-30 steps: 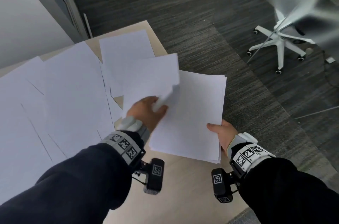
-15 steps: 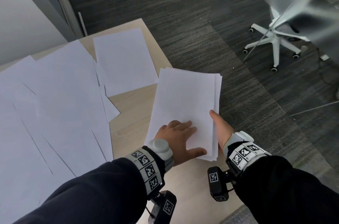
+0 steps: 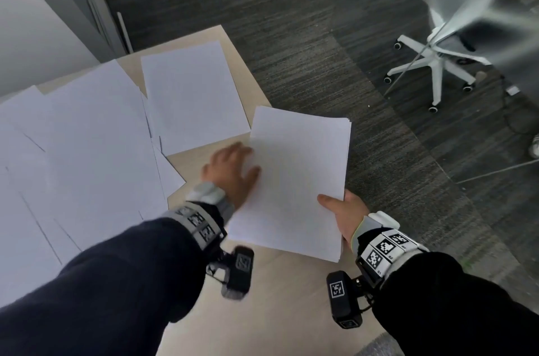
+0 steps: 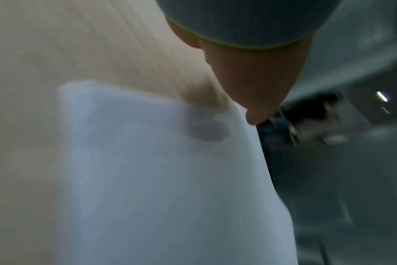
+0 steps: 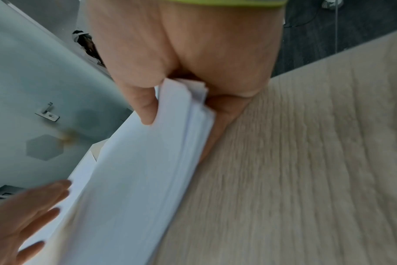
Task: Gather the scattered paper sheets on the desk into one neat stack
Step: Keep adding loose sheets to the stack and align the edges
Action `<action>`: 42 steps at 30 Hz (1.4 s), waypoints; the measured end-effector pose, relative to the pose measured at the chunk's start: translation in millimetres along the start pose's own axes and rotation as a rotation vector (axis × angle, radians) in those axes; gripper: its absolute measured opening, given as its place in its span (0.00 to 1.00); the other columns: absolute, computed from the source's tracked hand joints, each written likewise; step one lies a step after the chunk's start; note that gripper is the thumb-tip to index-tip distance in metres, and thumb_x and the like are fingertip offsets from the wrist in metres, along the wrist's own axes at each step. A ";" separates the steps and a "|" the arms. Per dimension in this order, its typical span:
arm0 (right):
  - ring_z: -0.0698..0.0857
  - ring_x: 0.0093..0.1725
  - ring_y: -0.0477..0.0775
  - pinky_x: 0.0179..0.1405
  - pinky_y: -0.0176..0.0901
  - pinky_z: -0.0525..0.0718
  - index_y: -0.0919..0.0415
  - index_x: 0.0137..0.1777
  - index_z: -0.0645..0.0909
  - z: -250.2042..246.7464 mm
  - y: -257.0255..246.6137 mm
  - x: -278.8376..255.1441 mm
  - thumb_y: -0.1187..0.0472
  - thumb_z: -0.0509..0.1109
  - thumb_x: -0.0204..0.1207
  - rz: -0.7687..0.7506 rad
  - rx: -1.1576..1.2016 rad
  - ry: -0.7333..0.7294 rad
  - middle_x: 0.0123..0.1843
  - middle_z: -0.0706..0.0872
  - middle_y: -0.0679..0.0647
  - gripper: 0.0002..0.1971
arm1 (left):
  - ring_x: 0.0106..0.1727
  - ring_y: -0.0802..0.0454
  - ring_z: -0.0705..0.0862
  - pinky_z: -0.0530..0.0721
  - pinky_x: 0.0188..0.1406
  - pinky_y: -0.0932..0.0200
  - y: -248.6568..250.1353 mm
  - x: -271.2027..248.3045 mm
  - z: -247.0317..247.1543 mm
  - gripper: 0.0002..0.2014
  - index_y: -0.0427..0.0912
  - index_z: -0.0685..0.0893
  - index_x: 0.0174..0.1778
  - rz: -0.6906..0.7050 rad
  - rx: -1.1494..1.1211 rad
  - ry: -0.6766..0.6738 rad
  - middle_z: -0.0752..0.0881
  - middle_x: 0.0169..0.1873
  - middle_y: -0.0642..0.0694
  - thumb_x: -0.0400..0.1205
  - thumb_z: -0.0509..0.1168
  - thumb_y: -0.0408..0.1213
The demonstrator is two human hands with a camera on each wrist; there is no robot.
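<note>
right hand (image 3: 345, 214) gripping paper stack (image 3: 294, 180), left hand (image 3: 230, 171) alongside

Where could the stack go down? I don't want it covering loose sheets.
Bare desk shows near the person, between the two forearms and below the stack that the right hand grips. A narrower strip lies by the left hand, below the far sheet. The desk's left side is crowded with overlapping scattered sheets.

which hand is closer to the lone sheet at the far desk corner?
Left. The left hand hovers just below the lone sheet, beside the stack. The right hand grips the stack's near right edge, farther away.
</note>
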State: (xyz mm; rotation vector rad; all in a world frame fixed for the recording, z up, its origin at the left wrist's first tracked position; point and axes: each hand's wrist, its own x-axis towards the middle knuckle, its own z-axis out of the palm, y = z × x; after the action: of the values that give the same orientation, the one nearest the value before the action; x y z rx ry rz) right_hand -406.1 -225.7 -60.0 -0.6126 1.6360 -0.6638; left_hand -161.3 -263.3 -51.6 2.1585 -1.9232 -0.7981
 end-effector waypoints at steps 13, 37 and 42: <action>0.87 0.45 0.61 0.39 0.47 0.83 0.67 0.62 0.83 4.4 -4.2 3.4 0.73 0.69 0.79 0.057 0.184 0.012 0.50 0.88 0.62 0.13 | 0.89 0.44 0.44 0.57 0.82 0.32 -62.0 90.8 -35.3 0.57 0.52 0.41 0.89 -0.447 0.207 0.001 0.41 0.89 0.55 0.71 0.55 0.80; 0.89 0.53 0.60 0.55 0.53 0.85 0.61 0.69 0.82 -4.5 0.6 0.1 0.55 0.73 0.79 0.045 0.021 -0.015 0.53 0.91 0.56 0.20 | 0.88 0.57 0.56 0.58 0.87 0.48 -5.7 -59.1 14.5 0.44 0.59 0.72 0.82 0.105 0.050 -0.212 0.65 0.85 0.60 0.73 0.55 0.80; 0.67 0.81 0.67 0.79 0.63 0.65 0.58 0.85 0.60 -5.2 -3.4 -14.8 0.30 0.62 0.75 0.148 0.441 0.168 0.84 0.65 0.62 0.45 | 0.89 0.56 0.43 0.45 0.88 0.47 -4.5 -84.8 36.5 0.44 0.62 0.66 0.84 0.183 0.171 -0.229 0.50 0.88 0.61 0.73 0.57 0.79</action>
State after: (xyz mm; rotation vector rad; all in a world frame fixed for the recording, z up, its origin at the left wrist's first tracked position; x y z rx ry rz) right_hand -408.8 -217.0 -46.8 -0.1176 1.6003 -0.9498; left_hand -178.0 -172.8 -60.0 2.0142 -2.3419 -0.9109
